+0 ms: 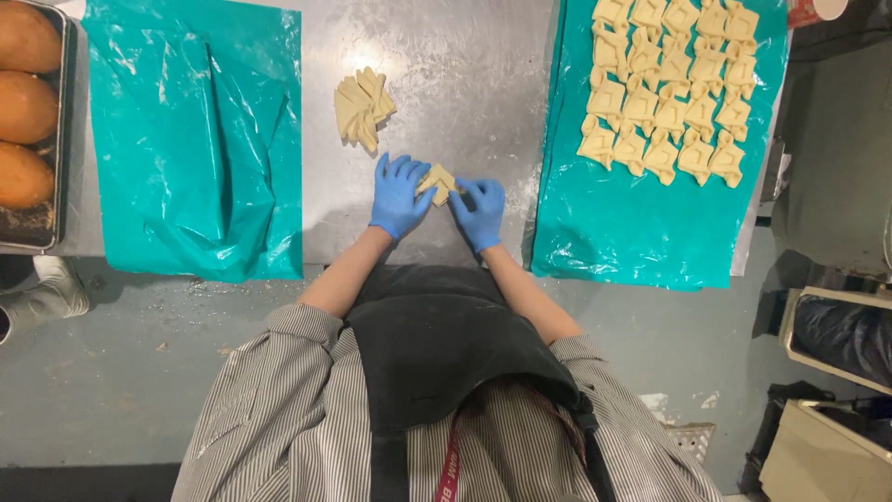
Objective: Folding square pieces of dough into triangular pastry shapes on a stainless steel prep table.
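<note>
Head view looked straight down on a steel table (465,74), where both hands, in blue gloves, worked one dough piece (439,183) near the front edge. The left hand (400,197) lay with fingers spread and nearly flat, its fingertips pressing the piece's left side. The right hand (479,212) had its fingers curled in, pinching the right edge of the same piece. The piece sat on bare metal between the two hands, touching both.

Judging by how things lay, the folding was well along. A right sheet (641,232) of green plastic carried many folded pieces (671,88) in close rows, filling its upper part, with the lower part bare. Just beyond the hands, a small stack (362,107) of flat dough squares waited unfolded, so some remained. A left sheet (195,139), also green, lay crumpled and held no dough. At the far left a tray (61,139) held round brown loaves (26,107), well apart from the hands.
</note>
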